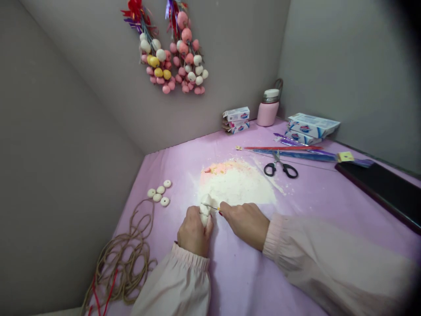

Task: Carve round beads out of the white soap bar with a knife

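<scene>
White piece [206, 201]: in the left hand, low over the near edge of the white shavings, lumpy, top end showing above the fingers
Left hand [194, 230]: grasping the lower part of the white piece, thumb along its right side
Right hand [245, 223]: pinching the thin tool, knuckles up, arm reaching in from the right
Thin tool [212, 207]: slim and metallic with a yellow part near the fingers, tip pointing left against the white piece
White shavings [240, 186]: spread just beyond both hands, with pink and orange shavings [222, 167] along the far left edge
White beads [165, 201]: 5 flattened rounds, left of the hands, holes visible in some
Brown cord [126, 259]: loose loops at the table's left edge, red strands [111, 287] among them
Scissors [276, 166]: right of the shavings, black handles toward the person, blades by the blue ribbon [296, 155]
Red ribbon [283, 148]: lying just beyond the blue one
Dark flat object [378, 191]: at the right side of the table [246, 272]
Pink jar [267, 114]: white-lidded, at the back, between the left boxes [238, 115] and the right boxes [312, 126]
Wall: 2 hanging bunches of beads [186, 35], mostly pink and white
</scene>
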`<state>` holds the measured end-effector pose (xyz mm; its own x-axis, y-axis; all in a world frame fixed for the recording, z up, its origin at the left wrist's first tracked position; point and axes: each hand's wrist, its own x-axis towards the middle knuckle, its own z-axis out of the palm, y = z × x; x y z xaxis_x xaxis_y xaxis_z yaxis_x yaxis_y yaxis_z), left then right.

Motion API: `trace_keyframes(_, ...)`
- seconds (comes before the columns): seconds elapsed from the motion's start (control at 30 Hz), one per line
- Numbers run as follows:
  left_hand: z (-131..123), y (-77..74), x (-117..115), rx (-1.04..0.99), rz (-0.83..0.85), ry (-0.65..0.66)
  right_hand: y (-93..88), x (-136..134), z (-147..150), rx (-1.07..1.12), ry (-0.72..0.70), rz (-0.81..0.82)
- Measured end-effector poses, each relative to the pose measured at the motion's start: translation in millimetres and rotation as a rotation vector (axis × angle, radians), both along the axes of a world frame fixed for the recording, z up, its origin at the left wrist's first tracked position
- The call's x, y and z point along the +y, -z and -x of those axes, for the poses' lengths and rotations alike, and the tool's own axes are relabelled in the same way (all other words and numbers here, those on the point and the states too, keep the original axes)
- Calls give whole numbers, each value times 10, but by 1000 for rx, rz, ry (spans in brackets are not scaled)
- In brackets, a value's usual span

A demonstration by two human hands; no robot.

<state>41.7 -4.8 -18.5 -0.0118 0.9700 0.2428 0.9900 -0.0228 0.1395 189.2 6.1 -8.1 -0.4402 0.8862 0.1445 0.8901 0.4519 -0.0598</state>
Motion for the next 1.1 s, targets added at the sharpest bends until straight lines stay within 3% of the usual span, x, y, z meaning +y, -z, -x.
trace_keyframes(0.5, -56, -15, -36, 161, -70, 20, -60, 4, -17, -15, 29, 95)
trace_keyframes(0.73, -79, 9, -29, 233, -94, 39, -19, 18, -20, -16, -11, 65)
trace_keyframes(1.1, 21, -5, -5, -34, 22, 6, -3, -11, -54, -21, 17, 46)
